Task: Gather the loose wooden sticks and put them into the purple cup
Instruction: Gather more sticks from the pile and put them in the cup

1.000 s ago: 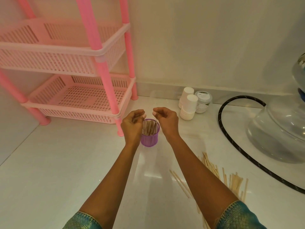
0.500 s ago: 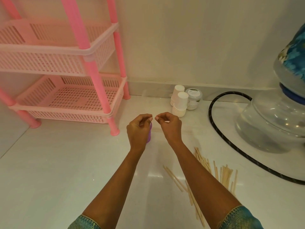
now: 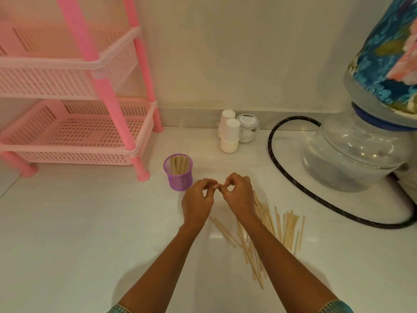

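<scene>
Pulling back from the purple cup point(image 3: 179, 180), the left hand point(image 3: 197, 205) and right hand point(image 3: 239, 197) now hover with fingers curled, empty, over the loose wooden sticks point(image 3: 287, 229).

On your counter point(image 3: 90, 245), the cup point(image 3: 178, 179) stands just behind your left hand point(image 3: 197, 206), and loose sticks point(image 3: 286, 229) lie right of your right hand point(image 3: 239, 197).

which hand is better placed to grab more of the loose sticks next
Probably right. The right hand is next to the loose sticks, which lie on its side; the left hand sits nearer the purple cup.
</scene>
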Demonstrator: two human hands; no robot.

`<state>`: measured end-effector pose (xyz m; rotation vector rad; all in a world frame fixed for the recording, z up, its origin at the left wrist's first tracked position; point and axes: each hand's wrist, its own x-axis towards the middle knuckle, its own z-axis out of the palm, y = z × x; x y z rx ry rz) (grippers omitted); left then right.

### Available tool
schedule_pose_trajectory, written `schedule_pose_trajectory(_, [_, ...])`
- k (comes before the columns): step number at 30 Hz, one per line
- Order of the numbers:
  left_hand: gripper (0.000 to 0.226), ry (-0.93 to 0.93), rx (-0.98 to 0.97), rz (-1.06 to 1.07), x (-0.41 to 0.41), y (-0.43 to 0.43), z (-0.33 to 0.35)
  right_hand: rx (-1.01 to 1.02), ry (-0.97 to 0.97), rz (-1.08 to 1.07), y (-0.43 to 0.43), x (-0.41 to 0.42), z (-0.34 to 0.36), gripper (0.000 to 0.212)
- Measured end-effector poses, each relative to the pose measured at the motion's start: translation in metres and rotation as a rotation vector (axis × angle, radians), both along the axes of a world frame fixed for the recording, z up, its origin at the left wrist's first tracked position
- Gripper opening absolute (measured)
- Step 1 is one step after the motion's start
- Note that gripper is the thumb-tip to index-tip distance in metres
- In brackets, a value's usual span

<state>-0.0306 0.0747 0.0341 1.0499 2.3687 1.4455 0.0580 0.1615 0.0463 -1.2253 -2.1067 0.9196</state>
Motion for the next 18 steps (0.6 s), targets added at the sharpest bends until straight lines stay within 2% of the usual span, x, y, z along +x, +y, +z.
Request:
schedule_pose_trajectory(6, [0.022, -0.017, -0.205, -0.044, 0.029, -0.006, -0.012, 0.026, -0.096, 0.033, -0.004, 0.034, -0.021, 0.017])
schedule_pose_trajectory(10, [0.029, 0.093, -0.341, -0.096, 0.045, -0.017, -0.021, 0.026, -0.203, 0.045, -0.009, 0.051, -0.031, 0.016])
schedule_pose_trajectory(18, [0.052, 0.311, -0.476, -0.383, 0.087, -0.033, -0.051, 0.130, -0.341, 0.096, -0.024, 0.089, -0.049, 0.021])
